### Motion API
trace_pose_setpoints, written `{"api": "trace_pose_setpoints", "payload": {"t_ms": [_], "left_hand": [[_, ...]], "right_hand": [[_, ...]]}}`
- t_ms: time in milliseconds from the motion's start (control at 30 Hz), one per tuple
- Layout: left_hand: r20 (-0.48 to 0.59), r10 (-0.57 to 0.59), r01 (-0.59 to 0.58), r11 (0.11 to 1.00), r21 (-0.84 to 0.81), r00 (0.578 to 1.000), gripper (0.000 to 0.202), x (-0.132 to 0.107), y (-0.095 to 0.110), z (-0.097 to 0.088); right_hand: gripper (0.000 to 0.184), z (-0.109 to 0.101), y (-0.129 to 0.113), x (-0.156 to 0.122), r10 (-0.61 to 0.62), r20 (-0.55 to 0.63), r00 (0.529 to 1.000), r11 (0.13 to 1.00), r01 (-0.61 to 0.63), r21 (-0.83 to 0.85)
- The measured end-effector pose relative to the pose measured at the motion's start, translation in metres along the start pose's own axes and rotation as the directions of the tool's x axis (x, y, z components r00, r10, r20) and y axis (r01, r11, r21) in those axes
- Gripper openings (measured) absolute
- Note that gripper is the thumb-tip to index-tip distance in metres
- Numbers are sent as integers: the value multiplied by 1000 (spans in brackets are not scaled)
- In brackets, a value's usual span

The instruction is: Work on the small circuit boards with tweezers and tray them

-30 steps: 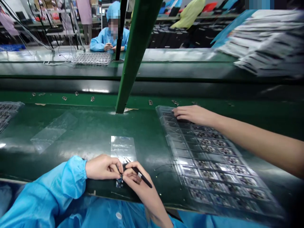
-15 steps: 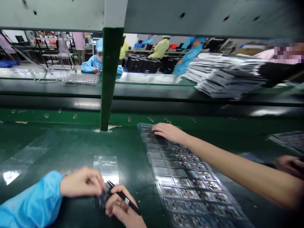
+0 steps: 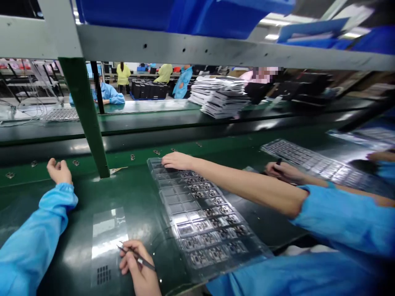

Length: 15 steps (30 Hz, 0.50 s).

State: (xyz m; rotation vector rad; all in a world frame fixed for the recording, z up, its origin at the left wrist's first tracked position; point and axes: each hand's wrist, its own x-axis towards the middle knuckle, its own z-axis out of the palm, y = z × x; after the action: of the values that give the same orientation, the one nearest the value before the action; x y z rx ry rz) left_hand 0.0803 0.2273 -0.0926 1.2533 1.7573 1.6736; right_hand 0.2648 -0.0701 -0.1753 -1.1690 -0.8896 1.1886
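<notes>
At near belt (image 3: 145, 193) edge | my right hand (image 3: 138, 271) is pinching tweezers (image 3: 135, 256), tips over clear film (image 3: 108, 230) | judging them light, stiff, slick; best gripped mid-shank | my left hand (image 3: 58, 170) is curling far off; holding anything, I cannot tell.

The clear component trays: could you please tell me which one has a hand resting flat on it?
The nearest tray, in the middle: a co-worker's hand lies on its far end. The tray on the right lies beyond that arm.
</notes>
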Motion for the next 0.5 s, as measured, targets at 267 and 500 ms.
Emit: {"api": "trace_pose_setpoints", "payload": {"t_ms": [267,500], "left_hand": [[519,837,-826,411,-385,175,17,-149,85,9],[805,337,-747,314,-586,-489,23,-232,123,97]], "right_hand": [[3,5,7,1,-4,82,997,1000,5,-16],[13,8,-27,-8,23,128,992,980,2,-198]]}}
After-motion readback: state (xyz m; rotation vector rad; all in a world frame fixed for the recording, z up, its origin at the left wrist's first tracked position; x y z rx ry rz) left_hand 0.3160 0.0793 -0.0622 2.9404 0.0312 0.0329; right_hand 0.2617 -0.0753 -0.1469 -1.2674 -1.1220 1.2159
